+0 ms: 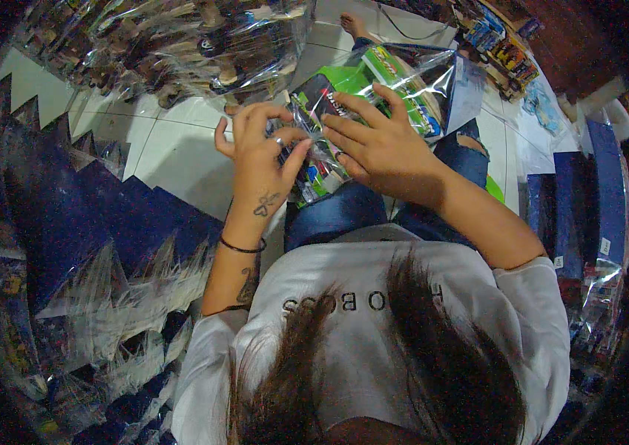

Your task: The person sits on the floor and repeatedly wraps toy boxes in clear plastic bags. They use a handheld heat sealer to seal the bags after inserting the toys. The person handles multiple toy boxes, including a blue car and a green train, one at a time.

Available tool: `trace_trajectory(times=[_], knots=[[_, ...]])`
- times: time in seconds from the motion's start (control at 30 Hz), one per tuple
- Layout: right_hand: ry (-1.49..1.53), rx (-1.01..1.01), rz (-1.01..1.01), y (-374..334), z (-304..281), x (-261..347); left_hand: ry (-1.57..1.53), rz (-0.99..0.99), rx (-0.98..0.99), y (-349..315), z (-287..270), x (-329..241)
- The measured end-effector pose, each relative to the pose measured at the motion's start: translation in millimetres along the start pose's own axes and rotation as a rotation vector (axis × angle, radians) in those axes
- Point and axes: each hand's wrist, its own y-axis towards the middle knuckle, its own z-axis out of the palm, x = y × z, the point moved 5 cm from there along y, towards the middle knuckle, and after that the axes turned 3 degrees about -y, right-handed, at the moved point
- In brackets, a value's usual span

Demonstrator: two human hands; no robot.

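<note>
A green, black and white printed package in clear plastic film rests across my lap. My left hand is at the package's left side, its thumb and forefinger pinched together on the film. My right hand lies over the middle of the package, fingers stretched out and touching the wrapped surface. Part of the package's printed face is hidden beneath that hand. Loose film wrinkles between the two hands.
Film-wrapped brown items are heaped at the far left. Dark blue panels with jagged outlines and crumpled clear wrap stand at my left. Blue upright packages stand at my right, with colourful packs at the far right. A bare foot shows beyond the package.
</note>
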Motion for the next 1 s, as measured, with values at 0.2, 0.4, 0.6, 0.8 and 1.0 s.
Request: trace_trajectory(times=[0.2,0.4,0.6,0.8,1.0], knots=[[0.025,0.036,0.094,-14,6,-6,-0.324,-0.055,-0.097,23,28,-7],[0.08,-0.048,0.193,-14,-5,-11,-0.381,0.284,0.014,-3,45,-15],[-0.224,-0.308,1.039,-210,-28,-106,-0.279,0.188,0.134,-10,60,-23],[-0.096,0.823,1.536,-486,96,-146,-0.257,0.148,0.066,-20,65,-58],[-0.085,0.427,1.659,-500,71,-197,-0.291,0.16,-0.043,-25,70,-66]])
